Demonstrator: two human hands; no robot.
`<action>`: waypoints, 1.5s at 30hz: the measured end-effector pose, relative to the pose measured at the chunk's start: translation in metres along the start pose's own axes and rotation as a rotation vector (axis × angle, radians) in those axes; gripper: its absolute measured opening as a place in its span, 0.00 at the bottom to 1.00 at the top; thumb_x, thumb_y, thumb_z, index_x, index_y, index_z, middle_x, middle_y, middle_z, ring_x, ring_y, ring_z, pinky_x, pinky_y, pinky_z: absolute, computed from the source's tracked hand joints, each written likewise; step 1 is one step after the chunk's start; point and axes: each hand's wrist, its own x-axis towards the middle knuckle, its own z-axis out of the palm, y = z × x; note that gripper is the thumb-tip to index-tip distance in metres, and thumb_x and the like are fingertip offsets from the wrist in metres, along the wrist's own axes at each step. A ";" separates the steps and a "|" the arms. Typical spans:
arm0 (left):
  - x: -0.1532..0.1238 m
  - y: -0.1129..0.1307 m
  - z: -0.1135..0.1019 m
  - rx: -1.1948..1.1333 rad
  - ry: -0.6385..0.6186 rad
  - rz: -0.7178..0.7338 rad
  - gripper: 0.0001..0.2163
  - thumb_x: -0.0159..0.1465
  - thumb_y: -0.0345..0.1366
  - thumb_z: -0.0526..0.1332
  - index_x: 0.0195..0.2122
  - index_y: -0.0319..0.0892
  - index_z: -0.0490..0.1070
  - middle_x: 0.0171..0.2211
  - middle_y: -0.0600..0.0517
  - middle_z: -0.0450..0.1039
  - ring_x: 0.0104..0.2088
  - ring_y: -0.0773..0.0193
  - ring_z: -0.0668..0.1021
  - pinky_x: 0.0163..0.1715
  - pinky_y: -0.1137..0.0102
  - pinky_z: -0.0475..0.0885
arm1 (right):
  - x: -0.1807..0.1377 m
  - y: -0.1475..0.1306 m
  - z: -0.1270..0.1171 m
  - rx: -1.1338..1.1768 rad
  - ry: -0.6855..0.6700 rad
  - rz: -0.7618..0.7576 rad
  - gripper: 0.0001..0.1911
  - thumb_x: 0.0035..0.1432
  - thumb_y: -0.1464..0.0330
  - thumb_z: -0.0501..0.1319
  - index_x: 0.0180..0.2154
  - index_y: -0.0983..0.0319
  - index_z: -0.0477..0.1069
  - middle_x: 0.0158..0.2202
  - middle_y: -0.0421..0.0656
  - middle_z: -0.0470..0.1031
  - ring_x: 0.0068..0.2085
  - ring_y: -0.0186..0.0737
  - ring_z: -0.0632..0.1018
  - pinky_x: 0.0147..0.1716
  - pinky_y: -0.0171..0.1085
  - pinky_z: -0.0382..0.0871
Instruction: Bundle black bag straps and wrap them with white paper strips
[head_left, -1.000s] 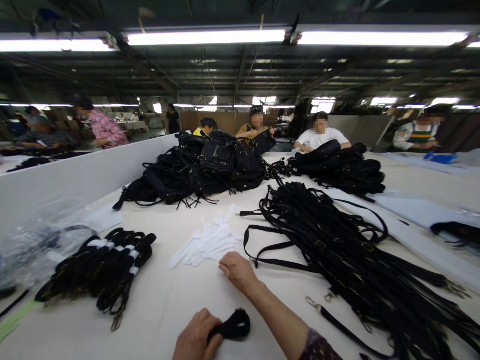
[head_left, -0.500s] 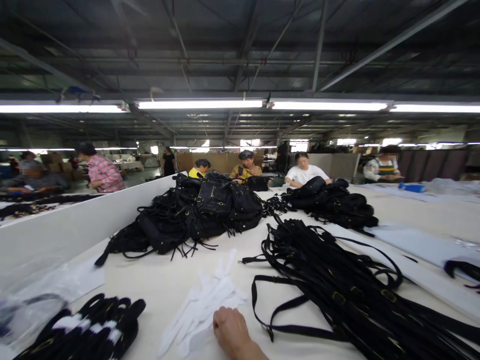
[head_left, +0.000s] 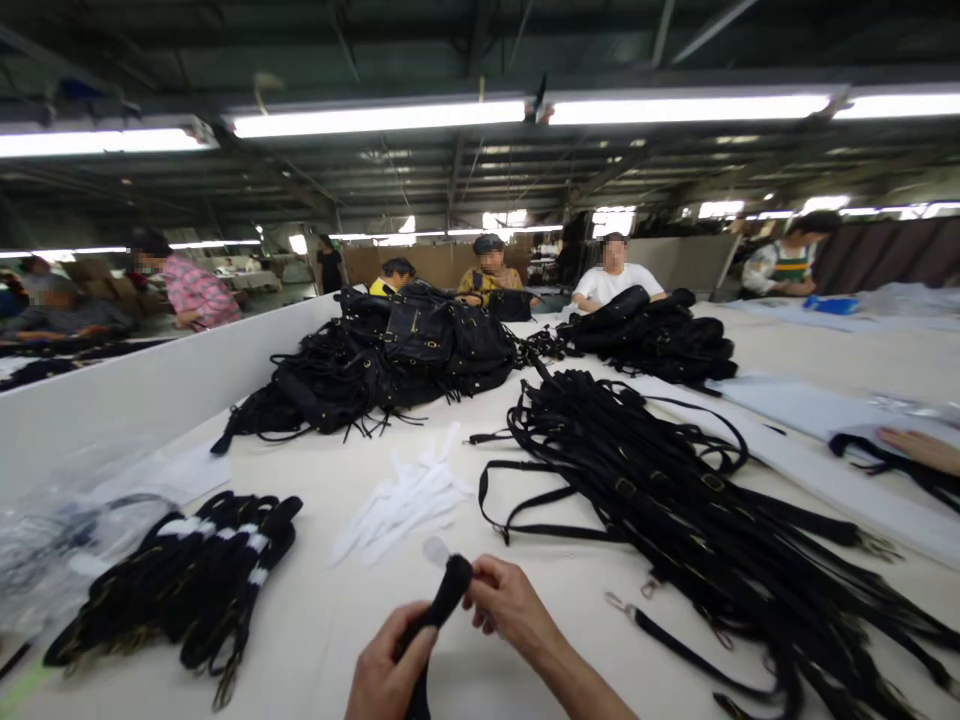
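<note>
My left hand (head_left: pixel 388 672) is closed around a folded black strap (head_left: pixel 444 598) and holds it up over the near edge of the table. My right hand (head_left: pixel 507 603) pinches the strap's upper end, where a small pale strip (head_left: pixel 436 550) sticks out. Just beyond my hands lies a loose fan of white paper strips (head_left: pixel 405 495). To the left sits a row of bundled black straps with white bands (head_left: pixel 187 570). A big loose pile of black straps with metal clips (head_left: pixel 675 500) spreads to the right of my right hand.
A heap of black fringed bags (head_left: pixel 397 360) and a second heap (head_left: pixel 660 340) fill the far table. A white divider wall (head_left: pixel 150 375) runs along the left, with a clear plastic bag (head_left: pixel 52 530) beside it. A co-worker's hand (head_left: pixel 922 447) rests at right; several people sit beyond.
The view tilted up, then back down. My right hand left the white strips and came back to the strap. My left hand has lifted the folded strap upright.
</note>
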 end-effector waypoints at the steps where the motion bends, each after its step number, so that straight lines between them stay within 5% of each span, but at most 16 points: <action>1: 0.000 0.004 0.004 -0.061 -0.012 0.007 0.18 0.57 0.49 0.63 0.44 0.45 0.76 0.33 0.53 0.79 0.35 0.61 0.79 0.36 0.69 0.73 | -0.009 0.001 0.003 0.064 -0.032 0.015 0.10 0.50 0.63 0.60 0.33 0.63 0.72 0.24 0.38 0.75 0.21 0.32 0.72 0.20 0.30 0.61; 5: -0.006 0.020 0.019 -0.274 -0.062 -0.009 0.40 0.57 0.46 0.66 0.67 0.43 0.50 0.26 0.57 0.76 0.27 0.66 0.76 0.31 0.72 0.69 | -0.036 -0.002 0.007 0.257 -0.115 0.070 0.12 0.47 0.65 0.63 0.35 0.64 0.75 0.24 0.39 0.75 0.23 0.31 0.72 0.24 0.31 0.64; 8: -0.009 0.025 0.024 -0.373 -0.082 -0.037 0.49 0.57 0.44 0.67 0.70 0.44 0.33 0.26 0.58 0.76 0.28 0.65 0.77 0.34 0.70 0.71 | -0.044 -0.003 0.002 0.314 -0.140 0.107 0.12 0.46 0.66 0.63 0.35 0.64 0.76 0.24 0.39 0.75 0.22 0.30 0.72 0.24 0.32 0.63; 11: -0.009 0.022 0.024 -0.342 -0.112 -0.087 0.39 0.54 0.45 0.69 0.65 0.41 0.56 0.26 0.56 0.75 0.29 0.64 0.77 0.33 0.70 0.71 | -0.046 0.000 -0.006 0.279 -0.183 0.101 0.11 0.47 0.66 0.62 0.33 0.65 0.76 0.24 0.40 0.75 0.22 0.30 0.72 0.24 0.32 0.63; 14: -0.010 0.016 0.020 -0.226 -0.181 -0.109 0.21 0.54 0.47 0.68 0.44 0.38 0.76 0.29 0.52 0.77 0.32 0.62 0.78 0.34 0.70 0.71 | -0.049 0.005 -0.011 0.202 -0.221 0.075 0.11 0.48 0.67 0.61 0.34 0.65 0.77 0.25 0.40 0.75 0.23 0.30 0.72 0.24 0.32 0.62; 20: -0.017 0.008 0.015 0.188 -0.134 0.079 0.11 0.61 0.41 0.61 0.43 0.46 0.76 0.39 0.53 0.80 0.42 0.59 0.79 0.45 0.66 0.72 | -0.072 0.029 -0.006 0.180 -0.123 0.051 0.18 0.48 0.68 0.62 0.44 0.61 0.74 0.28 0.38 0.76 0.25 0.32 0.74 0.24 0.31 0.63; 24: -0.022 -0.012 0.017 0.476 -0.111 0.244 0.11 0.63 0.37 0.58 0.44 0.50 0.75 0.43 0.52 0.79 0.46 0.59 0.78 0.50 0.63 0.73 | -0.089 0.042 0.003 0.040 -0.055 -0.024 0.12 0.50 0.71 0.57 0.36 0.61 0.76 0.29 0.39 0.77 0.29 0.34 0.75 0.28 0.32 0.65; 27: -0.025 -0.031 0.021 0.587 -0.080 0.299 0.12 0.63 0.35 0.57 0.46 0.52 0.75 0.51 0.52 0.76 0.52 0.59 0.76 0.52 0.62 0.73 | -0.093 0.044 0.004 -0.147 -0.097 -0.123 0.18 0.47 0.77 0.51 0.32 0.60 0.78 0.31 0.40 0.77 0.33 0.35 0.75 0.34 0.33 0.67; 33: -0.023 -0.043 0.022 0.624 -0.081 0.346 0.14 0.64 0.33 0.56 0.48 0.52 0.75 0.48 0.53 0.79 0.49 0.60 0.78 0.54 0.60 0.73 | -0.095 0.040 -0.001 -0.244 -0.171 -0.275 0.29 0.42 0.80 0.48 0.39 0.57 0.80 0.38 0.40 0.81 0.43 0.37 0.78 0.48 0.36 0.69; 42: -0.023 -0.036 0.021 0.563 -0.096 0.236 0.15 0.64 0.36 0.55 0.51 0.53 0.73 0.48 0.52 0.79 0.49 0.60 0.78 0.52 0.62 0.72 | -0.095 0.041 0.002 -0.492 -0.042 -0.382 0.23 0.56 0.76 0.53 0.44 0.50 0.79 0.55 0.39 0.75 0.56 0.44 0.73 0.55 0.42 0.67; 45: -0.022 -0.036 0.021 0.552 -0.064 0.182 0.17 0.64 0.40 0.57 0.55 0.53 0.70 0.49 0.52 0.78 0.49 0.59 0.78 0.50 0.62 0.73 | -0.089 0.033 0.010 -0.369 -0.019 -0.344 0.19 0.57 0.74 0.54 0.43 0.53 0.78 0.50 0.40 0.77 0.50 0.43 0.76 0.52 0.40 0.69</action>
